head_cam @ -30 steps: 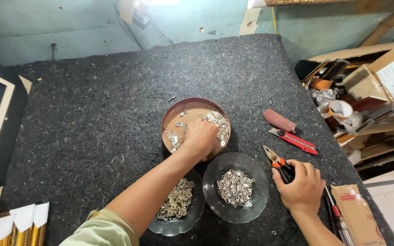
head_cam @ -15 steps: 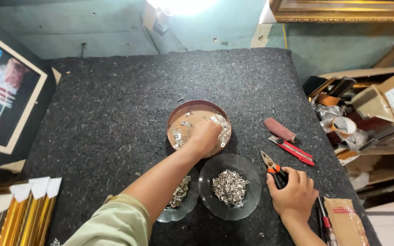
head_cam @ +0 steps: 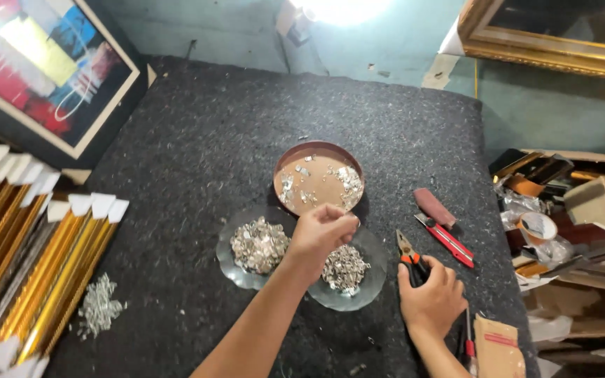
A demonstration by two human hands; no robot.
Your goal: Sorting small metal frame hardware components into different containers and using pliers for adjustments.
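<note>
Sorting midway: left hand (head_cam: 320, 232), fingers pinched (contents unseen), over right clear glass dish (head_cam: 369, 276) of metal bits; round brown tin (head_cam: 318, 178) nearly emptied; right hand (head_cam: 432, 301) grips orange-handled pliers (head_cam: 410, 257).

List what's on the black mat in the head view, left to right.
Small pile of metal bits → left glass dish → left hand → orange-handled pliers under the right hand → red utility knife → brown packet.

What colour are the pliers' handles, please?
Orange and black, on the pliers in the head view.
</note>
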